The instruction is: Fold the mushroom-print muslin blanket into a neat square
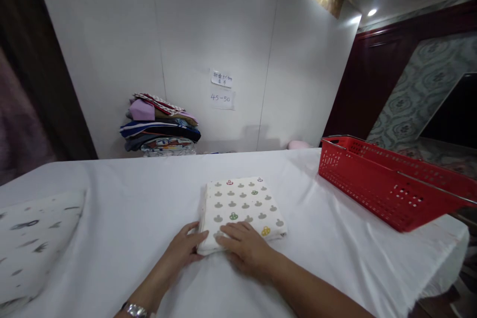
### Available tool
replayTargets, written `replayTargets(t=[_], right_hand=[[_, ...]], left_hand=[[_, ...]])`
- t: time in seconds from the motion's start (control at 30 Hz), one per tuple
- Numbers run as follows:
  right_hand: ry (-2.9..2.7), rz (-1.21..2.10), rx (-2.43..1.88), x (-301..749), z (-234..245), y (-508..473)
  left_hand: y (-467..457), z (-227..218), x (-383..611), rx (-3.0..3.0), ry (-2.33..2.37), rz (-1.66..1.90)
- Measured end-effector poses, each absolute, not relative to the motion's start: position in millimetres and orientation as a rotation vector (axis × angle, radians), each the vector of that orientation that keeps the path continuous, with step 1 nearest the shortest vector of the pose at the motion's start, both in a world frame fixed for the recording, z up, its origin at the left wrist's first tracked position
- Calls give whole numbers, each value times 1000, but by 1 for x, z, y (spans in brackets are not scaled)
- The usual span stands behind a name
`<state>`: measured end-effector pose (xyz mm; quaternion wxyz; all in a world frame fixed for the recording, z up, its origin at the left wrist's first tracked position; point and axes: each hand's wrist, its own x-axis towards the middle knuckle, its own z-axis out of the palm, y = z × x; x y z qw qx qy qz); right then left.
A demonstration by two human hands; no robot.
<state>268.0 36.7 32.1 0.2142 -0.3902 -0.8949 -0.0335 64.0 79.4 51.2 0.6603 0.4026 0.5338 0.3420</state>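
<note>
A folded cream cloth [244, 206] with small grey, green, red and yellow prints lies in the middle of the white-covered table [149, 218]. My left hand [184, 248] rests against its near left corner, fingers stretched out along the edge. My right hand [246, 248] lies flat on the cloth's near edge, fingers extended over the fabric. Neither hand grips anything. A metal watch shows on my left wrist.
A red plastic basket [387, 184] stands at the table's right end. A white patterned cloth or pillow [30, 243] lies at the left edge. A pile of folded clothes [160, 126] sits beyond the table against the white wall, under two paper notes.
</note>
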Motion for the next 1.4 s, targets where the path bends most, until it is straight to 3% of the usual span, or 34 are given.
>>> replayTargets(t=[0.3,0.5,0.7,0.9,1.2,1.3,1.4], right_hand=[[-1770,-132,-1676,365,26,69],[-1391,536,-1754,392,14,75],[-1253,862,-1570,384,16,71],[-1130,817,-1530,404,15,79],[-1448,305,-1985,435,4,81],[-1589,89,-1920,416,18,72],[-1766,208,-1684,376,36,53]], left_hand=[[82,52,62,908,1199,730],[82,48,61,917,1186,714],[85,50,60,931,1199,712],[63,48,87,879,1157,707],[36,35,120,851,1082,703],[38,33,116,883,1083,695],[39,29,115,916,1086,690]])
